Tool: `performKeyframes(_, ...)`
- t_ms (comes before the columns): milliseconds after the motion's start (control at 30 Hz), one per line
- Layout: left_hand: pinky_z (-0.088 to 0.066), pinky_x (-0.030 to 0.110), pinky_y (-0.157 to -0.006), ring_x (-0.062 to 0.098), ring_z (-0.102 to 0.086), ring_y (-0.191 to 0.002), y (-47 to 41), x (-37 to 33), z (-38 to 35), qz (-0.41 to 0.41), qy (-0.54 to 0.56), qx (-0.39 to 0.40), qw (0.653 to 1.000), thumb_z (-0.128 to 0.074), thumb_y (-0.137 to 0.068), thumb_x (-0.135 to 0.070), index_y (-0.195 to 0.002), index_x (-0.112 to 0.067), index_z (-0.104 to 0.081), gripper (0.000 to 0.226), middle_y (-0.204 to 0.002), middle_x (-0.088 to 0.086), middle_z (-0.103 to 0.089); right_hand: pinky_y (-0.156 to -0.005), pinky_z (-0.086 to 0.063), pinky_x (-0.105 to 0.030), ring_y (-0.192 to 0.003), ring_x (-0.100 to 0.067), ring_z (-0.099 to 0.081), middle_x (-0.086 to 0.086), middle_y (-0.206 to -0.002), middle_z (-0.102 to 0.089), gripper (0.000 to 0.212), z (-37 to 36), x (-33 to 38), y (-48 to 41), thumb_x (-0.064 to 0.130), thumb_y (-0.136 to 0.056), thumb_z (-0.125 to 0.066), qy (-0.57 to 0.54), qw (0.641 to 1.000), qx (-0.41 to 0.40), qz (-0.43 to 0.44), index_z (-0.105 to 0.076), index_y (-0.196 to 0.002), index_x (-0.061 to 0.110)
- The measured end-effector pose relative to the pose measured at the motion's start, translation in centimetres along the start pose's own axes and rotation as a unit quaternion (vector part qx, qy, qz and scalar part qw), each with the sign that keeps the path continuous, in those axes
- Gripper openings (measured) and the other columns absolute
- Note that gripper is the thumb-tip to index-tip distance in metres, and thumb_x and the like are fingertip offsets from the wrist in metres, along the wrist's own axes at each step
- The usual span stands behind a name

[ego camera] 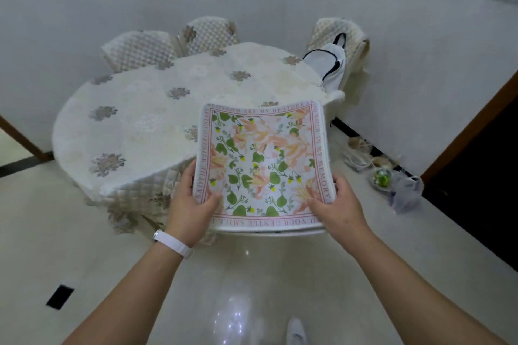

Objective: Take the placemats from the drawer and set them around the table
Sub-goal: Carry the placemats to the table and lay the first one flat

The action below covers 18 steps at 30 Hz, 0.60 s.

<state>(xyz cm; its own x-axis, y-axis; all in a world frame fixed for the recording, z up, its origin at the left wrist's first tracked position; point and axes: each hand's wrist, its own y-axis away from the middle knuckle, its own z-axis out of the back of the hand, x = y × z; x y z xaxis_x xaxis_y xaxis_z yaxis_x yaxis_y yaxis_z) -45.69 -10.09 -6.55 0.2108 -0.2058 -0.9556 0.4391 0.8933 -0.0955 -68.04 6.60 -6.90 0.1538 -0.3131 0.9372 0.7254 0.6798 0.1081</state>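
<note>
Plainly, held thing: a stack of placemats, square, white-edged, top one printed with peach flowers, green leaves and a pink lettered border.
Left grip: the left hand clamps the stack's near-left corner, thumb on top, fingers underneath; a white wristband sits on that wrist.
Right grip: the right hand clamps the near-right corner the same way, thumb pressed on the printed face.
Stack position: between the two grips, level, in the air; its far edge overlaps the near rim of the bench in this view.
Beyond the grips: a round bench under a cream quilted cloth with grey flower motifs.
Further beyond: covered chairs against the wall, one to the right carrying a white bag.
Below the grips: glossy pale floor.
</note>
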Motion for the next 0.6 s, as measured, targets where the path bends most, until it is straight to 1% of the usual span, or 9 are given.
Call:
performKeyframes(67,-0.056,0.043,-0.089,0.009,-0.062,-0.112,-2.0,-0.2,-0.7,0.01,0.001,-0.022,1.0,-0.072,-0.083,-0.005,-0.139,-0.036,-0.043,0.07,-0.125,-0.012,-0.061,-0.067,-0.055,-0.022,-0.083,-0.001,-0.068,0.014,-0.099,-0.068,0.038,0.1,0.9,-3.4,0.016,-0.083,-0.075,-0.001,0.999,0.034,0.01,-0.05,-0.1,0.039)
performKeyframes(133,-0.056,0.041,-0.088,0.008,-0.061,-0.112,-3.5,-0.4,-1.0,0.008,-0.007,-0.044,0.999,-0.071,-0.083,-0.006,-0.138,-0.035,-0.044,0.068,-0.126,-0.013,-0.061,-0.066,-0.054,-0.021,-0.083,0.0,-0.067,0.016,-0.099,-0.066,0.042,-0.3,1.7,-6.5,0.01,-0.083,-0.074,0.003,0.998,0.064,0.023,-0.049,-0.095,0.041)
performKeyframes(200,-0.058,0.037,-0.085,0.008,-0.062,-0.111,-4.5,-0.7,-0.8,0.012,-0.011,-0.063,0.998,-0.07,-0.084,-0.005,-0.139,-0.033,-0.043,0.067,-0.125,-0.012,-0.061,-0.065,-0.053,-0.022,-0.086,-0.001,-0.065,0.017,-0.1,-0.065,0.043,-1.2,2.5,-8.8,0.009,-0.083,-0.074,0.011,0.995,0.091,0.031,-0.049,-0.1,0.04)
performKeyframes(267,-0.059,0.032,-0.081,0.008,-0.064,-0.108,-5.4,-0.8,0.1,0.021,-0.01,-0.084,0.996,-0.068,-0.085,-0.002,-0.138,-0.031,-0.044,0.066,-0.123,-0.011,-0.063,-0.06,-0.05,-0.016,-0.084,-0.001,-0.065,0.014,-0.101,-0.065,0.039,-2.6,3.3,-10.4,0.013,-0.084,-0.074,0.016,0.993,0.114,0.039,-0.049,-0.11,0.031)
performKeyframes(300,-0.059,0.032,-0.08,0.008,-0.065,-0.106,-5.9,-0.8,0.8,0.024,-0.014,-0.096,0.995,-0.068,-0.085,-0.003,-0.138,-0.032,-0.045,0.065,-0.122,-0.011,-0.063,-0.061,-0.051,-0.015,-0.084,-0.002,-0.066,0.012,-0.102,-0.066,0.039,-3.4,3.7,-11.2,0.017,-0.084,-0.074,0.014,0.991,0.127,0.045,-0.05,-0.113,0.029)
performKeyframes(400,-0.06,0.036,-0.08,0.008,-0.066,-0.105,-7.6,-0.2,2.9,0.031,-0.011,-0.12,0.992,-0.069,-0.085,-0.005,-0.137,-0.032,-0.045,0.063,-0.122,-0.011,-0.064,-0.072,-0.061,-0.032,-0.087,-0.009,-0.071,0.008,-0.106,-0.069,0.041,-6.4,4.8,-13.6,0.022,-0.084,-0.076,0.007,0.986,0.158,0.052,-0.051,-0.115,0.029)
performKeyframes(433,-0.06,0.036,-0.079,0.008,-0.066,-0.105,-8.2,0.1,3.7,0.033,-0.006,-0.127,0.991,-0.069,-0.085,-0.005,-0.136,-0.034,-0.046,0.063,-0.122,-0.012,-0.064,-0.072,-0.061,-0.034,-0.087,-0.01,-0.071,0.008,-0.106,-0.068,0.041,-7.5,5.3,-14.3,0.022,-0.084,-0.076,0.006,0.985,0.166,0.054,-0.051,-0.115,0.03)
performKeyframes(533,-0.059,0.037,-0.081,0.009,-0.065,-0.106,-10.1,1.7,6.2,0.045,-0.011,-0.153,0.987,-0.07,-0.085,-0.006,-0.133,-0.043,-0.045,0.066,-0.122,-0.014,-0.063,-0.067,-0.059,-0.024,-0.089,-0.008,-0.069,0.01,-0.107,-0.066,0.045,-10.9,6.6,-16.1,0.019,-0.084,-0.075,0.016,0.98,0.189,0.06,-0.049,-0.119,0.028)
performKeyframes(600,-0.058,0.043,-0.084,0.013,-0.065,-0.108,-11.7,3.4,8.1,0.054,-0.015,-0.165,0.985,-0.071,-0.084,-0.009,-0.136,-0.042,-0.043,0.068,-0.124,-0.011,-0.063,-0.07,-0.06,-0.028,-0.089,-0.009,-0.069,0.011,-0.108,-0.064,0.048,-13.4,7.5,-17.2,0.019,-0.085,-0.075,0.037,0.977,0.198,0.066,-0.049,-0.124,0.027)
